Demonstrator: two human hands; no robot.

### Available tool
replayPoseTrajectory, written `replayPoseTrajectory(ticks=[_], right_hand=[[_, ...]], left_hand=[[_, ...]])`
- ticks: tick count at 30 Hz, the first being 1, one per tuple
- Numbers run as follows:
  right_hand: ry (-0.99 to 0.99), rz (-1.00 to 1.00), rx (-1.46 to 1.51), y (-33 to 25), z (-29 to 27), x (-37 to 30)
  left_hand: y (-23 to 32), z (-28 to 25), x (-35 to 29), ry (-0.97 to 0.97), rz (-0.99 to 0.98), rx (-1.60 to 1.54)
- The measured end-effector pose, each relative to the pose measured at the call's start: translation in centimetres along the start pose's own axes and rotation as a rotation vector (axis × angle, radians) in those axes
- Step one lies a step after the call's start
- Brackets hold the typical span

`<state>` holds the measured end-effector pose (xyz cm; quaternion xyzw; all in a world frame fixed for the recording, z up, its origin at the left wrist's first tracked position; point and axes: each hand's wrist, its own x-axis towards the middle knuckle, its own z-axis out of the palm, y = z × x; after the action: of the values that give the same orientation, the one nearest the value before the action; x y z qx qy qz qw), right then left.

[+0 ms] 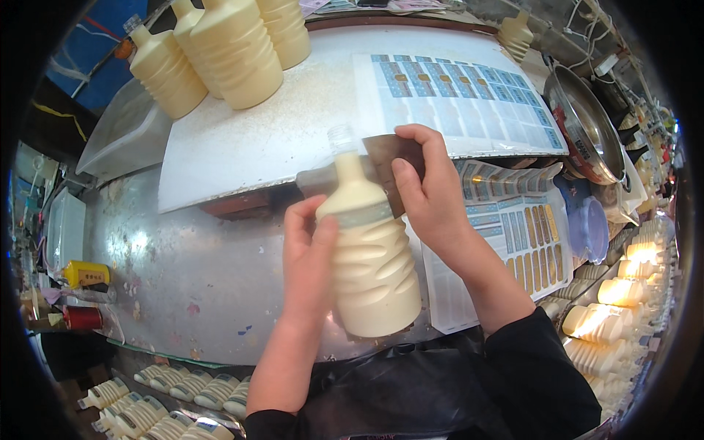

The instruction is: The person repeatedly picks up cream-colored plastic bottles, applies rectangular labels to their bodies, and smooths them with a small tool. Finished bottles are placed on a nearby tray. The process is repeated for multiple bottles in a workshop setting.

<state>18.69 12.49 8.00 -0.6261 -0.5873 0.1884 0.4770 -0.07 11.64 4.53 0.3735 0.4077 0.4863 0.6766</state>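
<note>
A cream-coloured bottle [378, 282] with wavy grooves and a clear threaded neck stands slightly tilted in front of me, at the near side of the metal table [213, 293]. A pale bluish label band [364, 215] lies across its shoulder. My left hand [304, 246] is closed on the bottle's left side, its thumb at the band's left end. In my right hand [433, 183] is a thin dark brown scraper [392, 156], pinched between thumb and fingers. Its lower edge is against or close by the right end of the band.
Several like bottles [238, 62] stand on the white board [220, 158] at back left. Label sheets [462, 103] lie at back right, with more sheets [513, 249] below. A metal pan [587, 125] sits far right. Rows of bottles [176, 389] lie lower left and along the right.
</note>
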Motion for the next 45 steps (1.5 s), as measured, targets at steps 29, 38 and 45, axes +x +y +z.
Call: replayPoseTrajectory(ticks=[29, 38, 45], right_hand=[[-0.087, -0.167, -0.249, -6.5, 2.0, 0.2], [-0.117, -0.232, -0.314, -6.9, 2.3, -0.1], [-0.126, -0.158, -0.319, -5.8, 2.0, 0.0]], left_hand=[[-0.2, 2.5, -2.3, 0.037, 0.189, 0.499], [-0.1, 2.5, -2.3, 0.034, 0.239, 0.571], [-0.1, 2.0, -1.8, 0.047, 0.183, 0.469]])
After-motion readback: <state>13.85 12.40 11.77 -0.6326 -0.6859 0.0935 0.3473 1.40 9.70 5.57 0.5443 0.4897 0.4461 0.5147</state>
